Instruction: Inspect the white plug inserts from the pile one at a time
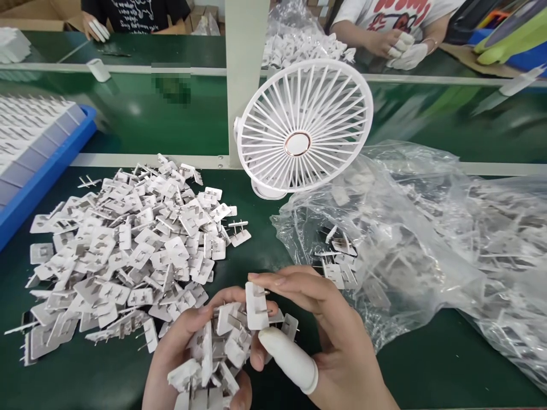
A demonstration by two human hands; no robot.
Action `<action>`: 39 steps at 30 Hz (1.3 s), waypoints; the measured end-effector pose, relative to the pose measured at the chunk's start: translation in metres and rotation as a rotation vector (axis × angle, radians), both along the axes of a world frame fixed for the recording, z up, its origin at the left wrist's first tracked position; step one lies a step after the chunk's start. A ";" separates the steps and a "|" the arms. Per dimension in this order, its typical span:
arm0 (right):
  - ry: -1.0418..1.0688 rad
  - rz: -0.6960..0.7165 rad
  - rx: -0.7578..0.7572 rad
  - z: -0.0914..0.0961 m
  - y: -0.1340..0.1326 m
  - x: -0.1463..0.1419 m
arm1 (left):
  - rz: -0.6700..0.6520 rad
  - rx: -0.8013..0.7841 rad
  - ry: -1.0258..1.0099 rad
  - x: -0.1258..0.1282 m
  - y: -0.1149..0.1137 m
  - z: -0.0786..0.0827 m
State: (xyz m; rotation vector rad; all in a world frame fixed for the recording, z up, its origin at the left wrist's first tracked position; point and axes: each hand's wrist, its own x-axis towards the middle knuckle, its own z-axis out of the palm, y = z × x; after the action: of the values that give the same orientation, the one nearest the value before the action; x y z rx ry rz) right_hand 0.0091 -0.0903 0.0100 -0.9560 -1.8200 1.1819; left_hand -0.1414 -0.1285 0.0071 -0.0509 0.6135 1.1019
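Observation:
My left hand (171, 353) is cupped around a handful of small white plug plates with metal prongs (213, 353). My right hand (329, 336), a white finger cot on its thumb, pinches one white plug plate (255, 304) upright just above that handful. A large loose pile of the same plug plates (128, 256) lies on the green table to the left of both hands. To the right, a clear plastic bag (427, 239) holds more of them, its open mouth close to my right hand.
A white clip fan (304, 132) stands behind the hands on a pale post (245, 80). A blue tray (38, 165) of white parts sits at far left. Two other people's hands (404, 48) work across the green belt (149, 108).

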 end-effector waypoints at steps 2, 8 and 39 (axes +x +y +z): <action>-0.014 -0.001 -0.005 0.001 0.000 0.000 | -0.004 0.001 -0.039 0.000 -0.002 -0.002; -0.170 -0.106 0.016 -0.002 0.011 -0.001 | 0.043 -0.053 -0.100 -0.004 -0.004 -0.005; 0.459 -0.030 -0.912 0.014 0.027 -0.010 | 0.001 0.043 -0.027 -0.001 -0.013 0.010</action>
State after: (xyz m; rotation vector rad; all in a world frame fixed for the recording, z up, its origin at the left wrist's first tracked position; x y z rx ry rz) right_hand -0.0004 -0.0635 0.0242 -1.0438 -0.8670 2.0694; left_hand -0.1420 -0.1412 0.0167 -0.0290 0.5653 1.1137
